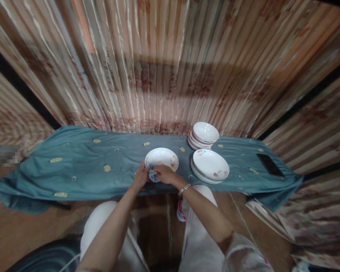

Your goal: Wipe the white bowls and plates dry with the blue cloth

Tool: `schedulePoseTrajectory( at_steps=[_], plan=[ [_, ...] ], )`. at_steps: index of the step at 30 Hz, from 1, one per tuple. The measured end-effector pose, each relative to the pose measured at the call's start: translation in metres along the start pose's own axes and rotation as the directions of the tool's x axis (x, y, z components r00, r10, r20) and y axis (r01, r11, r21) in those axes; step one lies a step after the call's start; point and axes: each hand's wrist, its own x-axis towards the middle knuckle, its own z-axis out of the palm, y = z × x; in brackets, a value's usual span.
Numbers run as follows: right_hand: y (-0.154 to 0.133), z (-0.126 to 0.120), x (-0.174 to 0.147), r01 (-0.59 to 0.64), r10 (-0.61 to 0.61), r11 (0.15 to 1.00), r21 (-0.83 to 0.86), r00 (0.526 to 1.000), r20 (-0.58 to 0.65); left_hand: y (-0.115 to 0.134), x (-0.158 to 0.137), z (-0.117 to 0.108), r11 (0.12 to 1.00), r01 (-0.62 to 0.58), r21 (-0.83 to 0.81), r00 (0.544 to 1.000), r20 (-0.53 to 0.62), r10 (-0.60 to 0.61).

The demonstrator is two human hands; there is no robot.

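A white plate (161, 155) with a floral rim is tilted up at the table's near edge. My left hand (141, 175) grips its left rim. With my right hand (166, 173) I hold a bluish-grey cloth (153, 175) bunched against the plate's near side. The fingertips of my right hand are partly hidden in the cloth. Right of the plate stands a stack of similar floral plates (211, 165). Behind that stack rises a pile of white bowls (206, 132) with reddish bands.
A teal cloth with yellow pineapple prints covers the long table (82, 162). At its right end lies a black phone (270, 165). Pleated curtains (158, 75) hang along the back and sides. A dark round object (45, 257) is low at left.
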Motion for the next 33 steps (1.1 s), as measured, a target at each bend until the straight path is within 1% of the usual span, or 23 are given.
schedulePoseTrajectory(
  at_steps=[1,3,4,5,6,7,8,9,10,11,12,13,14,15,16,18,20,24,26,27,30,32,33],
  plan=[
    [0.001,-0.004,-0.009,-0.021,0.021,0.999,0.027,1.0,-0.002,0.003,-0.001,-0.001,0.999,-0.028,0.043,1.0,0.001,0.028],
    [0.005,-0.008,-0.028,-0.063,0.071,0.99,0.125,0.996,-0.06,0.01,-0.005,-0.005,0.97,-0.045,0.237,0.998,0.045,0.035],
    [0.008,-0.008,-0.038,-0.085,0.11,0.975,0.207,0.988,-0.11,0.015,-0.007,-0.007,0.927,-0.074,0.367,0.997,0.058,0.057],
    [0.012,-0.007,-0.047,-0.105,0.165,0.941,0.322,0.972,-0.166,0.02,-0.01,-0.009,0.856,-0.116,0.504,0.993,0.075,0.091],
    [0.016,-0.004,-0.055,-0.113,0.239,0.875,0.471,0.946,-0.218,0.024,-0.014,-0.01,0.768,-0.172,0.617,0.985,0.095,0.144],
    [0.02,0.0,-0.062,-0.095,0.327,0.765,0.637,0.91,-0.257,0.028,-0.017,-0.01,0.682,-0.24,0.691,0.969,0.127,0.212],
    [0.023,0.004,-0.068,-0.044,0.425,0.609,0.792,0.861,-0.279,0.031,-0.021,-0.009,0.604,-0.322,0.729,0.941,0.18,0.285],
    [0.026,0.008,-0.072,0.038,0.515,0.425,0.905,0.812,-0.276,0.032,-0.025,-0.007,0.537,-0.413,0.735,0.902,0.252,0.35],
    [0.028,0.012,-0.076,0.137,0.588,0.238,0.962,0.768,-0.255,0.032,-0.029,-0.003,0.482,-0.505,0.716,0.854,0.334,0.399],
    [0.029,0.015,-0.078,0.234,0.639,0.073,0.969,0.735,-0.226,0.031,-0.033,0.002,0.439,-0.586,0.681,0.803,0.419,0.423],
    [0.029,0.016,-0.08,0.314,0.667,-0.056,0.948,0.718,-0.198,0.029,-0.037,0.008,0.406,-0.649,0.643,0.758,0.499,0.421],
    [0.028,0.017,-0.081,0.371,0.678,-0.152,0.916,0.714,-0.177,0.026,-0.04,0.014,0.385,-0.687,0.617,0.726,0.56,0.399],
    [0.028,0.017,-0.082,0.407,0.679,-0.223,0.886,0.717,-0.159,0.023,-0.043,0.021,0.37,-0.708,0.601,0.706,0.605,0.368],
    [0.027,0.016,-0.083,0.427,0.676,-0.272,0.862,0.722,-0.144,0.02,-0.045,0.027,0.357,-0.724,0.591,0.689,0.644,0.332],
    [0.025,0.014,-0.083,0.436,0.675,-0.305,0.846,0.726,-0.13,0.016,-0.047,0.033,0.348,-0.728,0.591,0.683,0.664,0.303],
    [0.023,0.012,-0.085,0.44,0.669,-0.339,0.831,0.734,-0.116,0.012,-0.048,0.042,0.342,-0.718,0.607,0.692,0.674,0.258],
    [0.021,0.009,-0.087,0.444,0.659,-0.339,0.83,0.741,-0.127,0.009,-0.048,0.047,0.349,-0.696,0.627,0.713,0.664,0.228],
    [0.018,0.005,-0.09,0.462,0.639,-0.291,0.838,0.745,-0.189,0.01,-0.045,0.051,0.377,-0.676,0.632,0.729,0.649,0.219],
    [0.018,0.004,-0.09,0.473,0.653,-0.263,0.841,0.729,-0.205,0.014,-0.042,0.05,0.402,-0.668,0.626,0.738,0.626,0.252],
    [0.019,0.005,-0.091,0.479,0.671,-0.249,0.842,0.712,-0.207,0.017,-0.04,0.05,0.423,-0.657,0.624,0.749,0.603,0.274],
    [0.019,0.006,-0.089,0.489,0.732,-0.192,0.851,0.649,-0.207,0.029,-0.032,0.047,0.532,-0.589,0.608,0.807,0.473,0.352],
    [0.017,0.005,-0.086,0.488,0.749,-0.123,0.864,0.617,-0.242,0.038,-0.026,0.043,0.65,-0.524,0.55,0.851,0.336,0.402],
    [0.015,0.003,-0.084,0.483,0.747,-0.073,0.873,0.606,-0.273,0.043,-0.023,0.04,0.722,-0.484,0.495,0.875,0.255,0.412]
  ],
)
